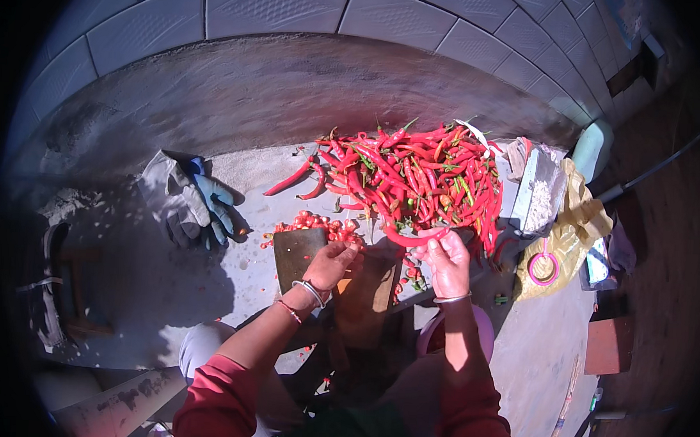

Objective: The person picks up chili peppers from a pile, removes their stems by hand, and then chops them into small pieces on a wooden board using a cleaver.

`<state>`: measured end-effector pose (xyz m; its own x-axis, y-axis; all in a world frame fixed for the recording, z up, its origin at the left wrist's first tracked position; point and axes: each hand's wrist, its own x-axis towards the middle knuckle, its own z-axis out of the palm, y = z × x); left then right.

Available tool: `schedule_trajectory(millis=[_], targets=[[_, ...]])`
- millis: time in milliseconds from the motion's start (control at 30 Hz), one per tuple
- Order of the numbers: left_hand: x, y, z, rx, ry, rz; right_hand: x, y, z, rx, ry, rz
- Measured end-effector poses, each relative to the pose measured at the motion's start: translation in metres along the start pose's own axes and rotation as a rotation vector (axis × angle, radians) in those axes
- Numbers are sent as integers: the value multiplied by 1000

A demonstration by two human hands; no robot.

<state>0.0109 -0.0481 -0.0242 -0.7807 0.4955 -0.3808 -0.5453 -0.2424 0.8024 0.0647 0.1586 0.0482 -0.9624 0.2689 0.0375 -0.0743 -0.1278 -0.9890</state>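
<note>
Between finger and thumb of my right hand point(448, 266) is the right end of a long red chili pepper point(411, 240), held level above a brown wooden board point(378, 290). My left hand point(332, 266) is closed, fingertips together, over a dark flat rectangular piece point(302, 251) beside the board. What its fingers hold, if anything, cannot be made out. Just beyond that hand lie cut red chili pieces point(318, 222). A large heap of whole red chilies point(422, 175), with a few green ones, spreads behind both hands.
Work gloves point(187, 200) lie at the left. To the right are a clear bag of pale material point(540, 195), a yellow plastic sack point(572, 228) and a pink ring point(544, 269). A pink bowl point(483, 334) is near my right forearm. A tiled wall point(281, 8) rises behind.
</note>
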Motion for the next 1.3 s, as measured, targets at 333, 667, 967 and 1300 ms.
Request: schedule_trajectory(millis=[333, 667, 967, 1300], targets=[[-4, 20, -5, -489, -192, -67, -18, -4, 22, 53, -303, 13], [-1, 28, -7, -236, -35, 18, 58, 85, -97, -664, 190, 88], [23, 10, 1, -301, -71, 140, 73, 130, -155, -1052, 378, -64], [21, -6, -5, -325, 127, 137, 20, 42, -22, -253, 154, -50]])
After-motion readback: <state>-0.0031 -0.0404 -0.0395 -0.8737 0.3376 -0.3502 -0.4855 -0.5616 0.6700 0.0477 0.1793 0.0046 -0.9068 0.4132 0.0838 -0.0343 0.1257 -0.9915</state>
